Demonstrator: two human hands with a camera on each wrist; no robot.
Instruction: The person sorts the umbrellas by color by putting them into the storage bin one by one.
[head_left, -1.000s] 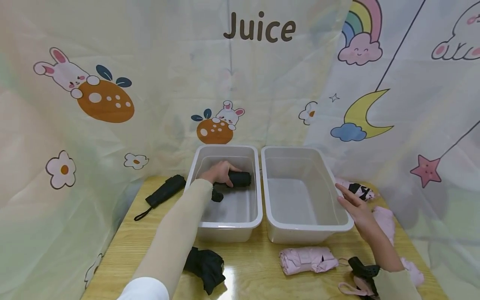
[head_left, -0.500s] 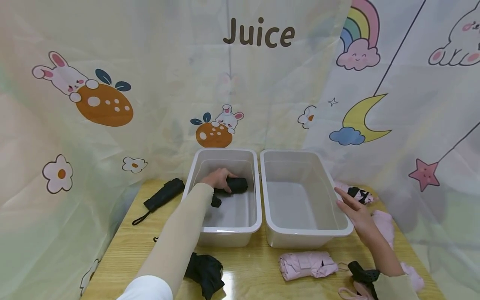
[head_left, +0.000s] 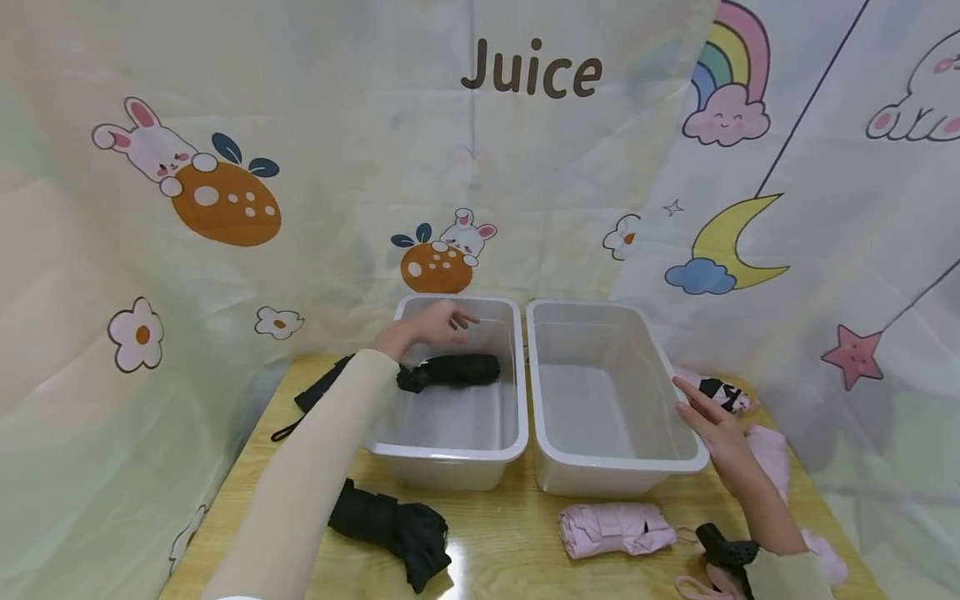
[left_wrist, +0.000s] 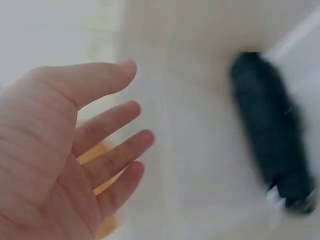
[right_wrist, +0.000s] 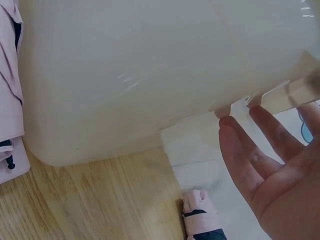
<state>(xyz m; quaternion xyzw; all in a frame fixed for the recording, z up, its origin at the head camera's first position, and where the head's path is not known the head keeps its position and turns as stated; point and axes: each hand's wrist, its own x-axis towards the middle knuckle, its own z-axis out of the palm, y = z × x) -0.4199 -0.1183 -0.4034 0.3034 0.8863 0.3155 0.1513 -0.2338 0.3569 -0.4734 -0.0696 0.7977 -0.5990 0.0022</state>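
Observation:
A folded black umbrella (head_left: 459,369) lies across the floor of the left white bin (head_left: 457,455). Above the back of that bin my left hand (head_left: 442,322) hovers with nothing in it; the left wrist view shows its fingers (left_wrist: 117,155) loosely spread, apart from the dark umbrella (left_wrist: 270,125). On the right side, my right hand (head_left: 718,432) touches the outer rim of the right white bin (head_left: 618,465). Its fingertips meet the bin wall in the right wrist view, with the fingers (right_wrist: 240,150) fairly straight. Nothing lies inside the right bin.
Another black umbrella (head_left: 390,527) lies before the left bin, and one (head_left: 324,387) sits partly behind my left sleeve. A pink umbrella (head_left: 615,529) rests before the right bin. More pink bundles (head_left: 768,454) line the right edge, near a black handle (head_left: 723,546).
My left hand has let go of the black umbrella, leaving it on the left bin's floor, and has risen toward the bin's back. The right hand stays at the rim.

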